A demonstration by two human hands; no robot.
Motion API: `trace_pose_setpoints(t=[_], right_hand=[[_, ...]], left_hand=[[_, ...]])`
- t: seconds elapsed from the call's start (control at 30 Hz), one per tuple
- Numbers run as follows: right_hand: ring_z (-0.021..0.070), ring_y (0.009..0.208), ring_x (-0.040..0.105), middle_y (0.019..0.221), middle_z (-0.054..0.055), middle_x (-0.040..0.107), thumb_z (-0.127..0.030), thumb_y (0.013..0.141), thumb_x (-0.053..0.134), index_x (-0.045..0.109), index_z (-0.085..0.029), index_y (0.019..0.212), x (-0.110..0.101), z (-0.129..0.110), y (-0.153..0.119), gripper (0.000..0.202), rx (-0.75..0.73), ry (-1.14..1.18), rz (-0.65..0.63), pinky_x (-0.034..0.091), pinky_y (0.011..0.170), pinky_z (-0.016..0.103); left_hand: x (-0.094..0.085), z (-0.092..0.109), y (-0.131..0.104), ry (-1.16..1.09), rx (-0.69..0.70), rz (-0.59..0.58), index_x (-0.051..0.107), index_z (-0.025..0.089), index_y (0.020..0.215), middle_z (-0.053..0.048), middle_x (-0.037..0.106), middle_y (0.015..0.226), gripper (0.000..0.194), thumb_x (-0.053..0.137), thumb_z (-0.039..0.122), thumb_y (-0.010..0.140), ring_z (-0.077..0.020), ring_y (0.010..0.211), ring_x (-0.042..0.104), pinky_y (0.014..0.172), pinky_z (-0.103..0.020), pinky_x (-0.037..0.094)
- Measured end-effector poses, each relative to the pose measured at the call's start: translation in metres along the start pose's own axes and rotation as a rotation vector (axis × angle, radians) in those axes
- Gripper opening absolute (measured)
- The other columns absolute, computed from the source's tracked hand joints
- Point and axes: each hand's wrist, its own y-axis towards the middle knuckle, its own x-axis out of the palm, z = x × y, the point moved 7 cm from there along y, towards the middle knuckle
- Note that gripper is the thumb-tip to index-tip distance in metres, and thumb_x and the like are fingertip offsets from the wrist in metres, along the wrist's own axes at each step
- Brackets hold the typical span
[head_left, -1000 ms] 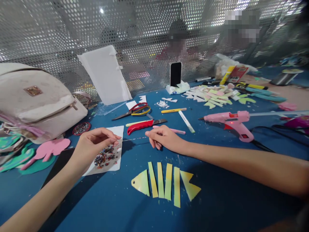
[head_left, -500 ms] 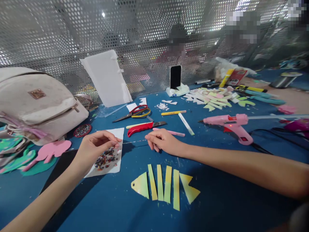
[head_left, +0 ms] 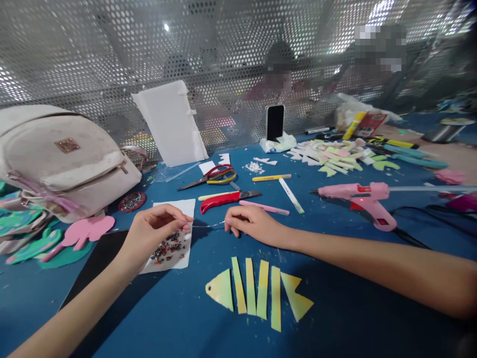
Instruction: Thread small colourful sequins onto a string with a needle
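A thin, pale strand (head_left: 208, 226), too fine to identify surely, stretches between my two hands above the blue table. Its left end is pinched in my left hand (head_left: 160, 224), which hovers over a white sheet (head_left: 184, 259) scattered with small dark and orange beads or chips (head_left: 167, 248). My right hand (head_left: 251, 224) has its fingers curled round the other end. Nearer to me lie the separate pieces of a yellow-green fish: a head (head_left: 223, 291) with an eye, several strips (head_left: 263, 291) and a forked tail (head_left: 297, 298).
Beyond my hands lie a red-handled knife (head_left: 223, 201), scissors (head_left: 219, 174) and pens (head_left: 264, 207). A pink glue gun (head_left: 357, 194) with a cable rests right. A backpack (head_left: 67, 154) stands left. Foam scraps (head_left: 331, 154) and a phone (head_left: 275, 123) sit before a perforated metal screen (head_left: 231, 64).
The whole view has shifted slightly, so everything appears a little further right and lower. Both hands keep their grip on the strand, which now sags a bit between them.
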Motion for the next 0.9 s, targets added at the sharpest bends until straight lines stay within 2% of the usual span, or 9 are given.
trace_pose_setpoints(t=[0.1,0.17,0.4,0.63,0.7,0.77,0.83,0.9], right_hand=[[0.0136,0.072,0.063,0.078,0.001,0.07,-0.025,0.097,0.056,0.068,-0.018,0.095,0.001,0.001,0.0,0.014,0.01,-0.075,-0.005,0.044,0.067,0.026],[0.0141,0.076,0.065,0.084,0.001,0.071,-0.021,0.096,0.055,0.067,-0.019,0.101,0.002,0.003,0.0,0.013,-0.001,-0.085,0.001,0.046,0.069,0.026],[0.0136,0.082,0.061,0.102,0.003,0.068,-0.011,0.094,0.054,0.065,-0.02,0.105,-0.002,-0.007,-0.003,0.018,-0.1,-0.131,0.079,0.047,0.074,0.027],[0.0104,0.073,0.05,0.114,0.004,0.057,-0.007,0.096,0.046,0.063,-0.024,0.114,-0.013,-0.008,-0.006,0.03,-0.123,-0.123,0.189,0.042,0.065,0.024],[0.0103,0.073,0.049,0.115,0.004,0.054,-0.009,0.097,0.047,0.063,-0.024,0.112,-0.016,-0.008,-0.007,0.027,-0.119,-0.127,0.233,0.042,0.064,0.024],[0.0104,0.075,0.05,0.114,0.005,0.055,-0.012,0.099,0.048,0.064,-0.023,0.109,-0.016,-0.012,-0.009,0.022,-0.154,-0.138,0.242,0.043,0.065,0.024],[0.0107,0.078,0.054,0.114,0.005,0.059,-0.015,0.099,0.051,0.065,-0.022,0.11,-0.009,-0.021,-0.011,0.018,-0.239,-0.143,0.162,0.045,0.066,0.024],[0.0119,0.086,0.059,0.119,0.006,0.062,-0.018,0.099,0.056,0.064,-0.021,0.117,0.002,-0.028,-0.013,0.02,-0.329,-0.155,0.028,0.048,0.07,0.023]], left_hand=[[-0.001,0.003,-0.001,0.0,0.013,0.012,0.074,0.022,0.072,-0.003,0.074,0.073,0.011,0.078,0.026,0.082,-0.0202,0.085,0.075,0.073,-0.026,0.059],[0.001,0.003,-0.002,0.001,0.017,0.006,0.073,0.022,0.072,-0.003,0.073,0.072,0.012,0.077,0.025,0.082,-0.02,0.087,0.074,0.073,-0.025,0.058],[0.015,-0.006,-0.007,-0.004,-0.035,-0.047,0.072,0.021,0.074,-0.003,0.073,0.072,0.012,0.076,0.027,0.084,-0.0198,0.087,0.074,0.078,-0.025,0.058],[0.023,-0.009,-0.011,0.072,-0.06,-0.127,0.072,0.021,0.075,-0.003,0.076,0.079,0.012,0.073,0.028,0.085,-0.0181,0.08,0.074,0.074,-0.025,0.058],[0.029,-0.003,-0.015,0.158,0.012,-0.175,0.073,0.022,0.077,-0.003,0.078,0.083,0.013,0.068,0.025,0.089,-0.0172,0.079,0.074,0.072,-0.025,0.058],[0.038,0.009,-0.022,0.256,0.164,-0.224,0.073,0.024,0.08,-0.001,0.078,0.086,0.018,0.061,0.016,0.091,-0.0163,0.084,0.074,0.075,-0.024,0.057],[0.048,0.024,-0.032,0.346,0.372,-0.231,0.071,0.024,0.082,0.0,0.078,0.088,0.024,0.057,0.007,0.092,-0.0151,0.089,0.072,0.08,-0.024,0.056],[0.059,0.036,-0.045,0.422,0.568,-0.228,0.07,0.022,0.088,-0.001,0.078,0.09,0.026,0.054,0.002,0.093,-0.0143,0.089,0.07,0.081,-0.023,0.055]])
